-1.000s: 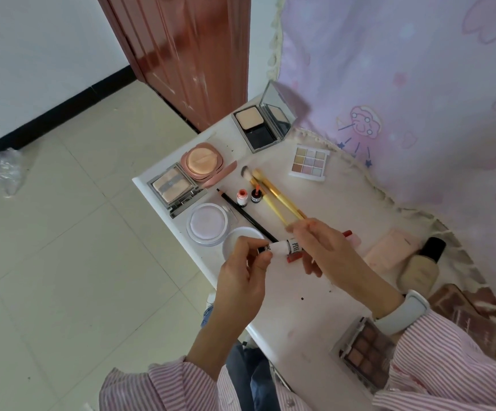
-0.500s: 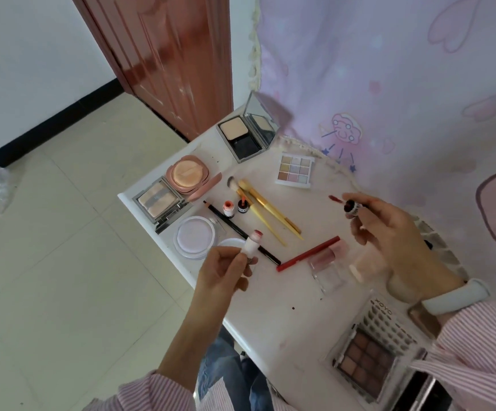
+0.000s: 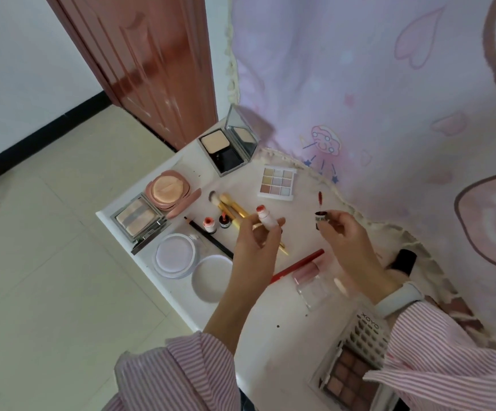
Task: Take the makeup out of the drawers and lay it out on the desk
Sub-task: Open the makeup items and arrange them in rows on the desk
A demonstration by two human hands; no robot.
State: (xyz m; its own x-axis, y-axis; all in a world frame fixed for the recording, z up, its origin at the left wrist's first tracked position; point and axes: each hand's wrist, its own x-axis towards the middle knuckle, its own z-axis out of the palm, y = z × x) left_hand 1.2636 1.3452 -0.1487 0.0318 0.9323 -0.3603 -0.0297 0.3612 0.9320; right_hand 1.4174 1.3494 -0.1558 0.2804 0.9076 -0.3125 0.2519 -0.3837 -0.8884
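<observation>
My left hand (image 3: 257,241) holds a small lip gloss tube (image 3: 266,219) upright, its red open mouth on top, above the white desk (image 3: 270,315). My right hand (image 3: 347,235) pinches the tube's dark cap (image 3: 320,216), with the red-tipped applicator wand (image 3: 319,200) pointing up. The two hands are apart over the desk's middle. Beneath them lie gold-handled brushes (image 3: 234,207), a black pencil (image 3: 208,237), a red pencil (image 3: 298,265) and two small opened gloss pieces (image 3: 215,223).
Open compacts (image 3: 138,218), a pink cushion case (image 3: 168,188), a mirrored powder compact (image 3: 229,149), a pastel palette (image 3: 277,182), round white jar and lid (image 3: 175,258) fill the left. A brown eyeshadow palette (image 3: 350,369) lies near me. The foundation bottle's dark cap (image 3: 404,261) sits right. Pink curtain behind.
My hands were joined on the closed tube; they pulled apart, the right lifting out the cap with its wand. My left hand has since moved right and up with the tube.
</observation>
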